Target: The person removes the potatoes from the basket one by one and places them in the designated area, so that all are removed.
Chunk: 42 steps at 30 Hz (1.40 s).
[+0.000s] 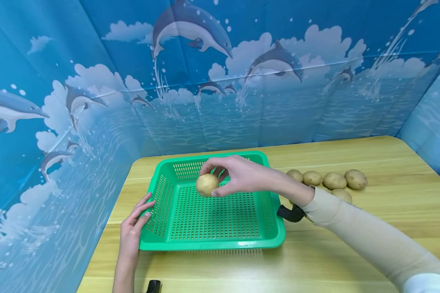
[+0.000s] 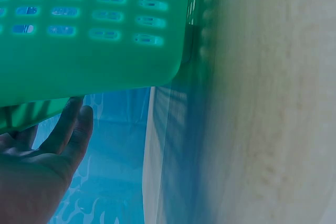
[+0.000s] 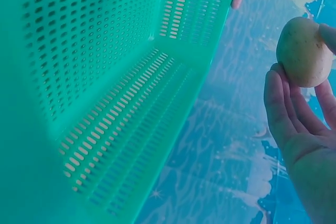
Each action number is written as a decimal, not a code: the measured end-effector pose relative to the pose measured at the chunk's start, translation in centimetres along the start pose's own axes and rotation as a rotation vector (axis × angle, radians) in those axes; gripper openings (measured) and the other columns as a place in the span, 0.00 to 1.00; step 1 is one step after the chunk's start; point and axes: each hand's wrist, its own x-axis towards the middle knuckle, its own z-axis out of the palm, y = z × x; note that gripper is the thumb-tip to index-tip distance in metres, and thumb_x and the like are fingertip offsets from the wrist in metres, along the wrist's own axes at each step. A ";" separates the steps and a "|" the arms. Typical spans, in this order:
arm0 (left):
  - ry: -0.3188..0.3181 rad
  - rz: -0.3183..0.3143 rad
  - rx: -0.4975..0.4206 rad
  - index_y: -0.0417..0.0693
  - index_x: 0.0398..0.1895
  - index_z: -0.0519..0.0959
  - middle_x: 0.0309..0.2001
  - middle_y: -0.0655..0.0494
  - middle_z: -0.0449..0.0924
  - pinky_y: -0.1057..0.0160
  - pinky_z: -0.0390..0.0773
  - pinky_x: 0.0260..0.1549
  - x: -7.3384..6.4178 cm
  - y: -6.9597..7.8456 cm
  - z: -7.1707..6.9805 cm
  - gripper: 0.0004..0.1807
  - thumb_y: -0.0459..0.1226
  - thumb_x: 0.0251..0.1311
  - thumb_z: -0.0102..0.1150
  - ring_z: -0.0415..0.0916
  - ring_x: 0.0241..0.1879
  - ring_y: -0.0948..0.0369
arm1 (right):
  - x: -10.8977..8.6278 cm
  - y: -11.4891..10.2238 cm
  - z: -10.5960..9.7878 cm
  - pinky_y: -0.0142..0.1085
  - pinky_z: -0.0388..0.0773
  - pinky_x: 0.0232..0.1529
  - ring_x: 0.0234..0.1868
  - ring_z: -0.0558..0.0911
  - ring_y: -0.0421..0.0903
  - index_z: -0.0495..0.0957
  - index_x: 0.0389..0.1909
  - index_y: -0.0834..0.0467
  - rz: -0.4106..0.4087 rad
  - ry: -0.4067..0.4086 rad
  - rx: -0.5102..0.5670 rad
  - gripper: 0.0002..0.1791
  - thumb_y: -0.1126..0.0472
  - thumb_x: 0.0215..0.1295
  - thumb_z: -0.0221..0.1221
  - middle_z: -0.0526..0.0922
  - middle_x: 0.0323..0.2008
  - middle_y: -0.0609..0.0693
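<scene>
A green plastic basket (image 1: 212, 245) with slotted sides stands on the table. Over its inside, my right hand (image 1: 238, 173) pinches a potato (image 1: 207, 185) between fingers and thumb, above the basket floor. The right wrist view shows that same potato (image 3: 302, 52) at the fingertips of the right hand (image 3: 310, 129). At the basket's left rim, my left hand (image 1: 133, 224) holds on with fingers and thumb. From the left wrist, the left hand (image 2: 47, 156) is seen against the rim's outer side, its thumb hidden.
Several potatoes (image 1: 335, 180) lie on the wooden table (image 1: 396, 203) to the right of the basket, partly behind my right forearm. A blue curtain (image 1: 220, 118) with printed dolphins hangs behind and beside the table. A black strap piece (image 1: 292, 213) shows at the right wrist.
</scene>
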 end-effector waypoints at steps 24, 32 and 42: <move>0.002 0.007 -0.008 0.35 0.60 0.76 0.70 0.58 0.67 0.45 0.53 0.67 0.1 0.0 0.2 0.17 0.30 0.72 0.48 0.53 0.72 0.61 | -5.5 1.2 -1.3 0.38 0.80 0.49 0.50 0.79 0.45 0.75 0.57 0.50 0.048 0.216 0.042 0.28 0.61 0.55 0.72 0.77 0.54 0.44; 0.010 0.009 -0.006 0.35 0.60 0.76 0.70 0.57 0.67 0.47 0.53 0.67 -0.1 0.0 0.2 0.17 0.30 0.72 0.48 0.53 0.72 0.61 | -7.7 2.3 -1.2 0.38 0.81 0.48 0.50 0.79 0.45 0.75 0.58 0.48 0.077 0.332 0.001 0.28 0.57 0.56 0.72 0.78 0.53 0.44; 0.007 0.006 0.001 0.35 0.60 0.76 0.70 0.58 0.67 0.45 0.53 0.67 -0.1 0.2 0.1 0.17 0.31 0.72 0.48 0.53 0.72 0.61 | -10.7 2.9 -0.9 0.40 0.79 0.51 0.50 0.80 0.46 0.74 0.59 0.49 0.182 0.455 0.014 0.29 0.54 0.57 0.72 0.79 0.53 0.44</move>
